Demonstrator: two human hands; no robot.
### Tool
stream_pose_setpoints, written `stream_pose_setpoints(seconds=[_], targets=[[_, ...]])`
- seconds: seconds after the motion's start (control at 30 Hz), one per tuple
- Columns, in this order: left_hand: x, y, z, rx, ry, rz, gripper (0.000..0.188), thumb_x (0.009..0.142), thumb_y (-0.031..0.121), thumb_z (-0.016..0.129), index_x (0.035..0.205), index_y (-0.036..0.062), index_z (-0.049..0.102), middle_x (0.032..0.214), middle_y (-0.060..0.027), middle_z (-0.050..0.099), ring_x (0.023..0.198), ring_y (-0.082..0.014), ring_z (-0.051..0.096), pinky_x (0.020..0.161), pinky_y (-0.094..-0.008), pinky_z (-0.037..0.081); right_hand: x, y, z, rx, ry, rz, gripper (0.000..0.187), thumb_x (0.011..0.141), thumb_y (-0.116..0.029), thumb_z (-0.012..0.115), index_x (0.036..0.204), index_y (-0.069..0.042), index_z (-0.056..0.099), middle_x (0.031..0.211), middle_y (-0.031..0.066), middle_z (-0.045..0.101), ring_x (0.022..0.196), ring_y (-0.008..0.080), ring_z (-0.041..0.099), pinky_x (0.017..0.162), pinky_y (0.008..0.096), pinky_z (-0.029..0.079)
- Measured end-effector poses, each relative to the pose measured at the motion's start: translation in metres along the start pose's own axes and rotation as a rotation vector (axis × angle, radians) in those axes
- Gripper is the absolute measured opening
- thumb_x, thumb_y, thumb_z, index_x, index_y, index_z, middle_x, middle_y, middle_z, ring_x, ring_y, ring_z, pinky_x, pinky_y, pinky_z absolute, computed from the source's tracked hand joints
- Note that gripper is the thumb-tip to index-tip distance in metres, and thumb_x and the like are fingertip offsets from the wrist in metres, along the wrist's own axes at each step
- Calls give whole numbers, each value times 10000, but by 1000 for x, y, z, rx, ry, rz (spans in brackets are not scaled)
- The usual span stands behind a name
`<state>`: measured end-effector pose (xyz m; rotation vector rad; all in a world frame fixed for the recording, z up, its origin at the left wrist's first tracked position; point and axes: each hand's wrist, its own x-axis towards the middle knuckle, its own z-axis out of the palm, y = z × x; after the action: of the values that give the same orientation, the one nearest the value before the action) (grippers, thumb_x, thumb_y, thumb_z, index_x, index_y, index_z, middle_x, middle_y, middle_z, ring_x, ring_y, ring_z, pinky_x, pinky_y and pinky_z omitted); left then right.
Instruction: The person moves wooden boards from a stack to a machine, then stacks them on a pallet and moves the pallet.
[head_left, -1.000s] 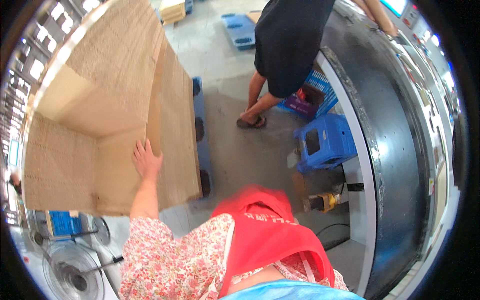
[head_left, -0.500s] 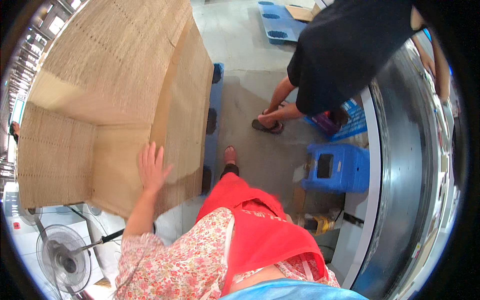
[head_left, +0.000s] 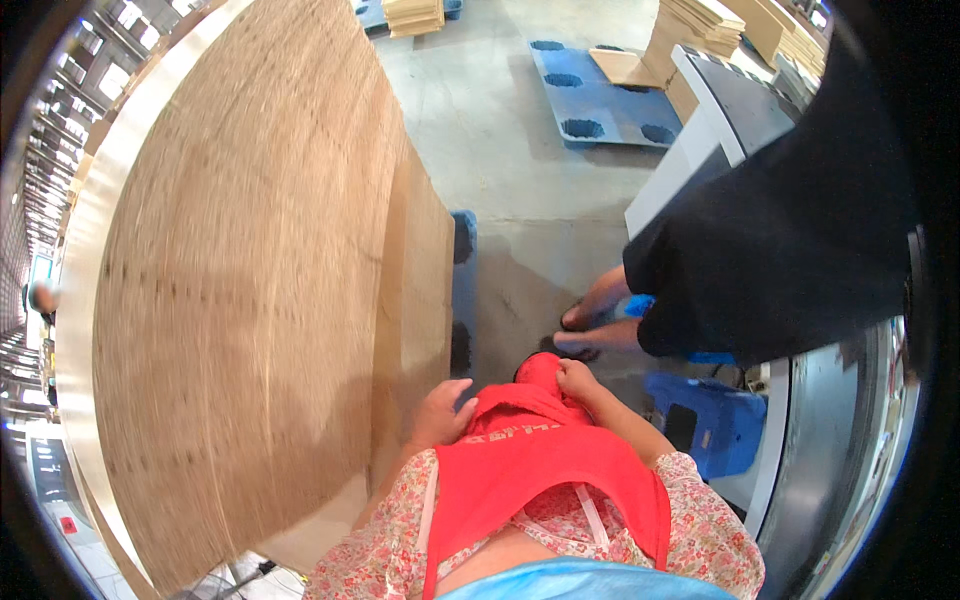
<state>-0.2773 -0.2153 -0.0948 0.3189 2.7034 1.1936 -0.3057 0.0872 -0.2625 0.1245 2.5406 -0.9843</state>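
Just L of the body, has a big brown cardboard pile [head_left: 240,300] close by, taking up most of that side, w/ a blue pallet [head_left: 470,290] poking out low along its R edge. Can't make out separate sheets: too streaky.

Holds both hands apart, w/ front of red apron [head_left: 545,460] btwn. Has L hand [head_left: 440,415] at the apron's L edge, nr lower R part of pile, fingers loosely spread, thumb out; can't tell whether touching cloth or cardboard. Has R hand [head_left: 575,380] up against the apron's far end, fingers curled; can't tell whether gripping cloth. Wears floral blouse [head_left: 710,520] under apron, w/ lt. blue cloth [head_left: 585,582] at bottom edge of view.

Faces grey floor [head_left: 500,190] straight ahead. Has co-worker in black [head_left: 780,220] close on R, w/ bare shins [head_left: 615,336] showing. Below that, sees blue plastic stool [head_left: 715,430], nr dark-topped bench [head_left: 825,430] along R rim.

Further off, sees white-sided table [head_left: 690,160] and, just L of it, second pallet [head_left: 610,115] w/ flat brown board [head_left: 620,67], nr stacked boards [head_left: 700,25]. At top, sees smaller board stack [head_left: 413,15], cut off by view edge. At far L rim, sees another person [head_left: 40,297], tiny & blurry.
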Motion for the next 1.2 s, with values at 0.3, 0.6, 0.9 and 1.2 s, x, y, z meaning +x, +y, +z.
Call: stream_pose_setpoints(seconds=[0.3, 0.6, 0.9, 1.2], targets=[[243, -2, -10, -101, -23, -20, 309, 821, 225, 629, 1066, 39, 601, 1016, -144, 619, 938, -287, 602, 795, -362, 488, 272, -26, -100, 228, -188, 135, 282, 795, -179, 533, 961, 39, 604, 884, 181, 635, 834, 289, 598, 740, 376, 466], [467, 14, -55, -60, 8, -24, 350, 820, 218, 628, 1113, 32, 586, 1036, -156, 616, 936, -284, 611, 817, -353, 487, 497, -86, -234, 383, -82, 66, 164, 806, -146, 507, 864, -4, 565, 732, 99, 599, 609, 170, 570, 513, 316, 450], [684, -38, -92, -284, 84, -288, 375, 822, 211, 638, 1137, 20, 570, 1081, -169, 617, 941, -246, 621, 798, -334, 494, 671, -174, -313, 578, -445, 174, 143, 852, -157, 509, 898, -25, 537, 837, 83, 606, 726, 175, 596, 547, 288, 465], [929, -51, -170, -253, 76, -233, 378, 840, 166, 628, 1178, 20, 541, 1064, -125, 627, 960, -198, 608, 831, -319, 481, 833, -95, -405, 340, 76, 147, 92, 818, -108, 523, 769, -33, 502, 704, 81, 571, 635, 149, 583, 526, 288, 453]])
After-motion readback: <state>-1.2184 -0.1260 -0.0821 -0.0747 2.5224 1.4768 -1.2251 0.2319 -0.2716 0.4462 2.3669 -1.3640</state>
